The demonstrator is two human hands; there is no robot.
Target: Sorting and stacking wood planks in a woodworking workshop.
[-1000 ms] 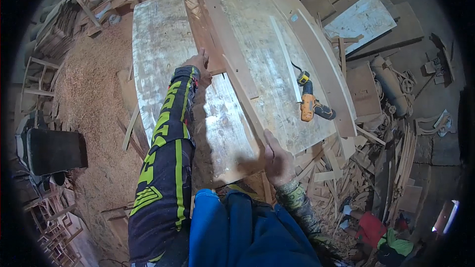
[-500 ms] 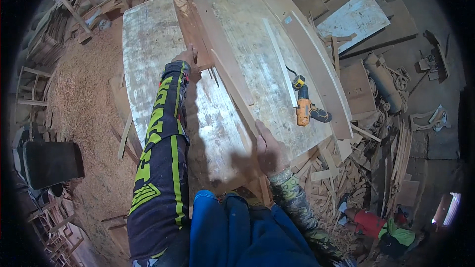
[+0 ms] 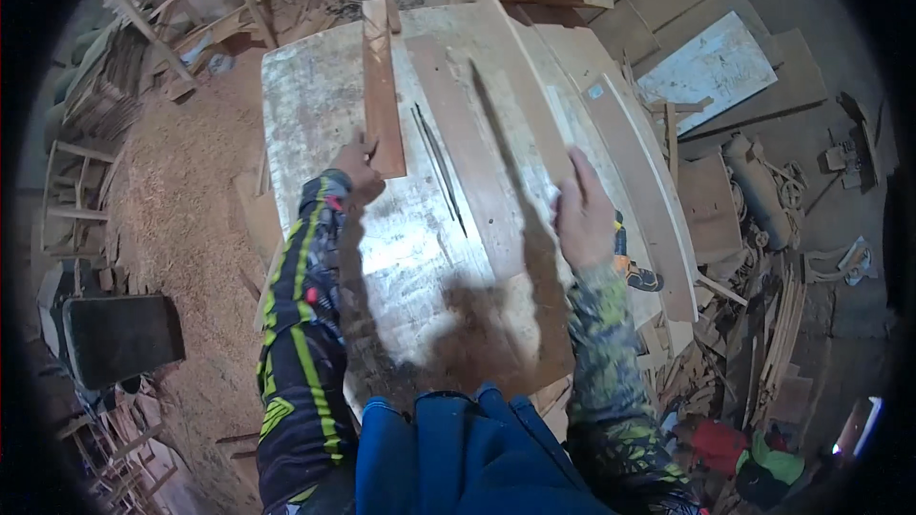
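My left hand (image 3: 358, 172) grips the near left corner of a reddish-brown wooden board (image 3: 384, 95), which lies lengthwise on the worn worktable (image 3: 310, 76). My right hand (image 3: 586, 215) is closed round the near end of a long, pale wooden strip (image 3: 525, 72). This strip is held above the tabletop and throws a long shadow. Between the hands, a flat light-brown board (image 3: 458, 124) lies on the table, with thin dark strips (image 3: 439, 167) along its left side. A cordless drill (image 3: 637, 272) is partly hidden behind my right wrist.
A long board with a white edge (image 3: 649, 186) lies along the table's right side. Sawdust (image 3: 181, 200) covers the floor at left, near a dark box-shaped object (image 3: 122, 339). Wood offcuts pile up at right. A person in red and green (image 3: 754, 458) is at the lower right.
My right hand has lifted the long strip off the table and carried it rightward and farther away. My left hand stays on the brown board, which now lies straighter. The view has shifted slightly.
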